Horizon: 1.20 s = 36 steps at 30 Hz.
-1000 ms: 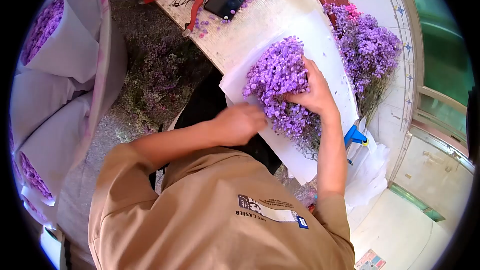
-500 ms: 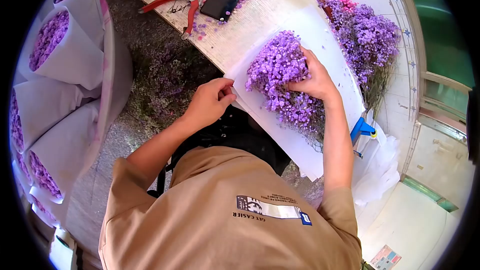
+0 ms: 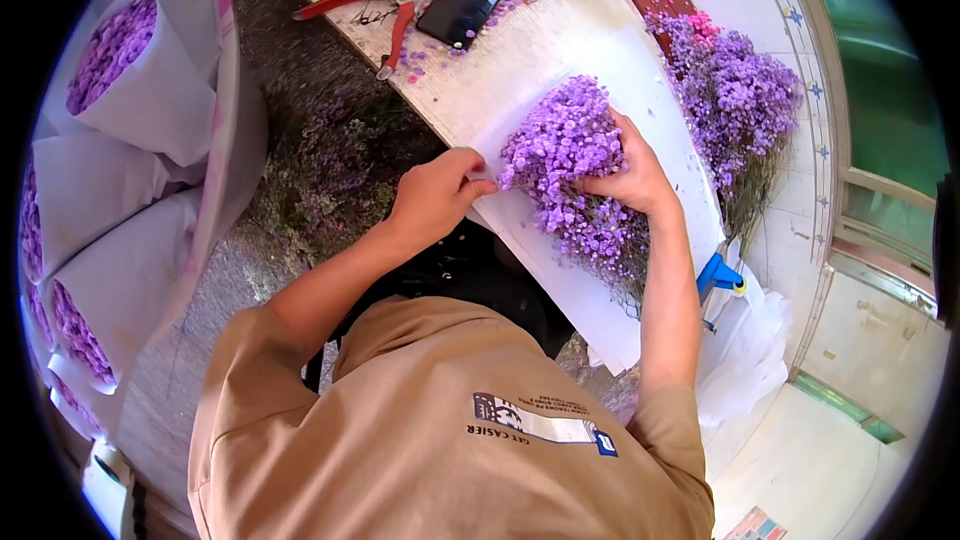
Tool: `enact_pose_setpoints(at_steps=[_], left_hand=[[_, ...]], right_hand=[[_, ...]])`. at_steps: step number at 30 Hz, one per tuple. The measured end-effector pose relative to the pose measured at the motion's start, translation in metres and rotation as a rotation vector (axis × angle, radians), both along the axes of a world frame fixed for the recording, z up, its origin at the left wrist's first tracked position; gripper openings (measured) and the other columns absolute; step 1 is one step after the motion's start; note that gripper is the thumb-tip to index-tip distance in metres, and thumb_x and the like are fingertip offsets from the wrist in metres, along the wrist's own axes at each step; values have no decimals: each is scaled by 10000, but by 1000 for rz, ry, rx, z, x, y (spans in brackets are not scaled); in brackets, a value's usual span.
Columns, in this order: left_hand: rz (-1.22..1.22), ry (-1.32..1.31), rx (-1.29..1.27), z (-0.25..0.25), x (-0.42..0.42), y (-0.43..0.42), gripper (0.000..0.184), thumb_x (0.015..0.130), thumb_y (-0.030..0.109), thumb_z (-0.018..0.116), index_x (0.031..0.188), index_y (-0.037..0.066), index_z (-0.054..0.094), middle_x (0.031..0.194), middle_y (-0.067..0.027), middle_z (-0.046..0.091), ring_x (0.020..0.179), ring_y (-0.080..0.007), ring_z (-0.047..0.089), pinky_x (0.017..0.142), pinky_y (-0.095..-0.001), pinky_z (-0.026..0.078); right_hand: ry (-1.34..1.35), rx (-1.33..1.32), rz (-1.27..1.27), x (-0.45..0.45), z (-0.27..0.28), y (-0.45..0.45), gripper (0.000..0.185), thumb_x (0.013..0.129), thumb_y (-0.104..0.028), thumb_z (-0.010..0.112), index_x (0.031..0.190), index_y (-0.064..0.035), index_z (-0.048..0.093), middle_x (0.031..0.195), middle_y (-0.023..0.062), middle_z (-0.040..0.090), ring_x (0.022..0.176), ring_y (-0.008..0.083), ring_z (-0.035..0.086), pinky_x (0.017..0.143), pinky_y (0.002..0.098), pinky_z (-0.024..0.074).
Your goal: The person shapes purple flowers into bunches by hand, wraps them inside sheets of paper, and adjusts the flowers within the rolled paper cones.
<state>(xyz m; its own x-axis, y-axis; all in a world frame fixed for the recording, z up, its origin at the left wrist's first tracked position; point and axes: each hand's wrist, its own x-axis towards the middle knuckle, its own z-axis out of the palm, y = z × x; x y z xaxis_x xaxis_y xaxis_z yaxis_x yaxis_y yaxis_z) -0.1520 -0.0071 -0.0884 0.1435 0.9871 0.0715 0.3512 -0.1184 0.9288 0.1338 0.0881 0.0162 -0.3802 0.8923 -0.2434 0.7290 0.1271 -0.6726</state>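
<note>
A bunch of small purple flowers [image 3: 570, 145], like baby's breath, lies on white wrapping paper [image 3: 655, 95] at the table's near edge. My right hand [image 3: 640, 175] curls round its right side, thumb and fingers pressed into the blooms. Its stems point toward my body and are partly hidden by my forearm. At the left edge of the paper, my left hand [image 3: 437, 197] is closed in a pinch on the sheet, just left of the blooms; the fingertips partly hide the hold.
Red-handled pruning shears [image 3: 400, 15] and a black phone [image 3: 465, 0] lie on the table [image 3: 440, 90] among loose petals. More purple flowers [image 3: 735, 105] sit beyond its right side, near a blue-handled tool [image 3: 718, 275]. Wrapped bouquets [image 3: 115, 55] fill a container at left.
My left hand has moved slightly right and up along the paper's edge, its thumb nearer the blooms. The right hand keeps its hold on the flowers. The whole view has shifted a little.
</note>
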Motion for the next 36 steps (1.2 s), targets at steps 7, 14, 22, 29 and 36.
enact_pose_setpoints(at_steps=[7,14,22,29,36], left_hand=[[33,417,447,2,3,-3,530,809,133,742,1318,242,640,1351,-9,598,1211,-242,597,1000,-505,425],[-281,217,1160,10,21,17,462,879,244,596,1338,263,644,1618,36,423,1536,-201,334,1259,-576,173],[-393,383,1293,50,50,53,398,852,217,609,1171,33,760,1562,-78,514,1549,-268,322,1295,-536,157],[-582,503,1055,82,61,56,224,899,187,604,970,-14,676,1438,-273,576,1432,-369,490,1282,-515,235],[-994,316,722,86,78,127,233,871,113,671,1066,-15,664,1283,-250,661,1266,-393,598,1139,-499,411]], right_hand=[[52,-104,-56,3,-1,7,1094,566,-140,977,1512,30,453,1396,157,593,1318,261,547,1168,368,380],[139,-151,-73,11,-4,16,1019,596,-58,959,1492,13,477,1335,113,640,1232,220,601,1121,367,434],[294,-319,-248,17,-6,19,952,663,-54,912,1505,-6,471,1341,109,638,1215,223,610,1098,371,463],[65,-290,-6,21,-2,-12,684,709,-121,853,1325,-3,581,1230,140,683,1104,199,641,958,363,536],[307,-284,-185,49,16,-4,984,774,-447,859,1518,46,443,1512,269,514,1406,352,504,1175,389,408]])
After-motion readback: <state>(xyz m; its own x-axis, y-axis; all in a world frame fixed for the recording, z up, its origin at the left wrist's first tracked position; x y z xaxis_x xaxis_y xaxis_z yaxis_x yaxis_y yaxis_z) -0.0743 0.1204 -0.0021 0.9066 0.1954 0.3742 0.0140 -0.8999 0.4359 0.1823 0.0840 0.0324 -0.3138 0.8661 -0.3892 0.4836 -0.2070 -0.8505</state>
